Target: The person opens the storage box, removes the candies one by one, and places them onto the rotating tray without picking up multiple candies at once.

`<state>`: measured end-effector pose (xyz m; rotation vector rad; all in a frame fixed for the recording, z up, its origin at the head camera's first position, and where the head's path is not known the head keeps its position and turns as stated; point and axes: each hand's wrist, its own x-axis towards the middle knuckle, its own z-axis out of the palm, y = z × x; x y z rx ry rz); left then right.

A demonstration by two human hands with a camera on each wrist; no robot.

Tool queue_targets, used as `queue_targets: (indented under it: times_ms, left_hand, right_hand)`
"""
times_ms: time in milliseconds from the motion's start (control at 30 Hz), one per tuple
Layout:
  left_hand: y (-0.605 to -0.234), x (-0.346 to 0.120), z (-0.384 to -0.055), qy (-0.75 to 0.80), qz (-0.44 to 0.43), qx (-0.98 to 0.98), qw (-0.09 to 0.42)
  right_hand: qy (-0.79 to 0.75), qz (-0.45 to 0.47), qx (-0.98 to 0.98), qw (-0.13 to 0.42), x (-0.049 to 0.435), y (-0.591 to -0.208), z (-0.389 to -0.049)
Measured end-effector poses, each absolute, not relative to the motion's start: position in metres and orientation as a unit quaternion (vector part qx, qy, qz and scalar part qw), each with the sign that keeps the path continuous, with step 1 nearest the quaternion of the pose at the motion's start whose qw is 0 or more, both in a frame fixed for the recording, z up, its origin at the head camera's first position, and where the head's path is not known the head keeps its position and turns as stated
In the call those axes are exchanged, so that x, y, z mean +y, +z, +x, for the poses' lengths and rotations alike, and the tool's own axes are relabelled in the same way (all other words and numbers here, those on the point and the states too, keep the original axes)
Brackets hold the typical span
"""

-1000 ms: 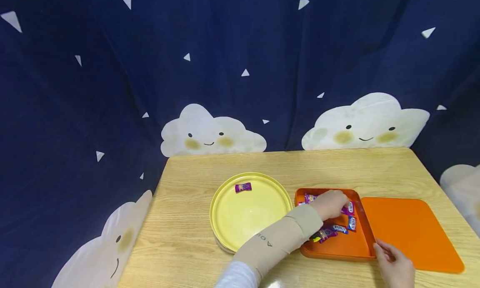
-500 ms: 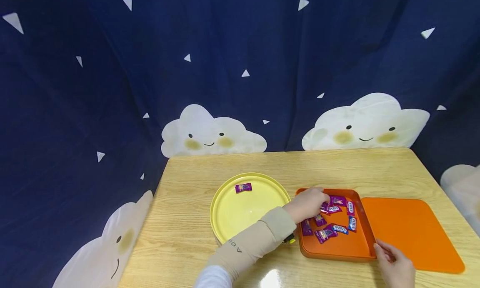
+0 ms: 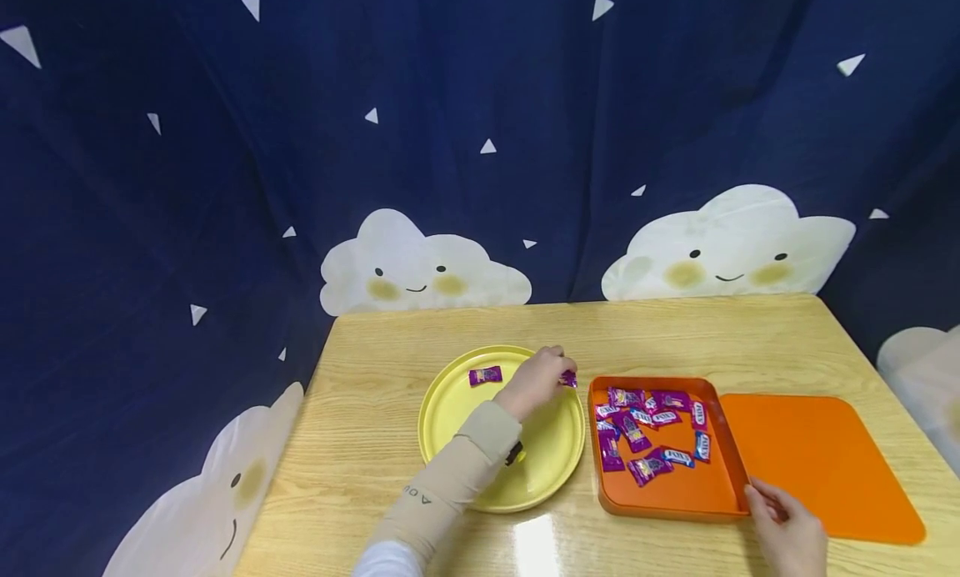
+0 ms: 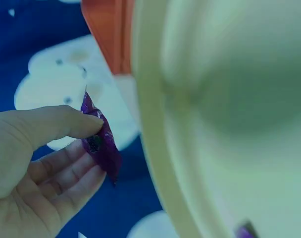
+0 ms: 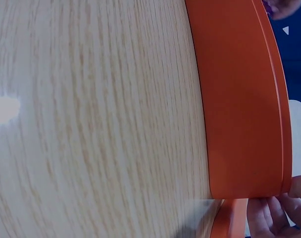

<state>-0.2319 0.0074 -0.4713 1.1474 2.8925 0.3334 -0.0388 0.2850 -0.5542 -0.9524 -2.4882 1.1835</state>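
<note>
My left hand (image 3: pixel 534 383) is over the right part of the round yellow tray (image 3: pixel 553 452). Between thumb and fingertips it pinches a purple-wrapped candy (image 4: pixel 105 144), seen edge-on in the left wrist view. Another purple-wrapped candy (image 3: pixel 485 375) lies near the tray's far rim. To the right stands an orange box (image 3: pixel 697 495) with several purple, pink and blue wrapped candies (image 3: pixel 632 431) inside. My right hand (image 3: pixel 789 529) holds the box's near right corner, its thumb at the rim and fingers underneath or outside in the right wrist view.
Beside the box, on its right, lies a flat orange lid (image 3: pixel 821 464). Everything stands on a wooden table (image 3: pixel 360 444). Behind it hangs a dark blue curtain (image 3: pixel 450 85) with white clouds and triangles.
My left hand has moved left from inside the orange box to above the yellow tray, bringing a purple-wrapped candy along. The right hand stays at the box corner.
</note>
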Motion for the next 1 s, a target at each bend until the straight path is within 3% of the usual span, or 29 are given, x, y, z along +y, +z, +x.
queue_targets:
  times_ms: [600, 1000]
  left_hand:
    - [-0.511, -0.045, -0.265, 0.175, 0.320, 0.929, 0.056]
    - [-0.526, -0.050, -0.273, 0.182, 0.337, 0.923, 0.042]
  right_hand:
    - [0.406, -0.329, -0.845, 0.112, 0.283, -0.547, -0.039]
    - [0.405, -0.319, -0.849, 0.118, 0.283, -0.552, -0.037]
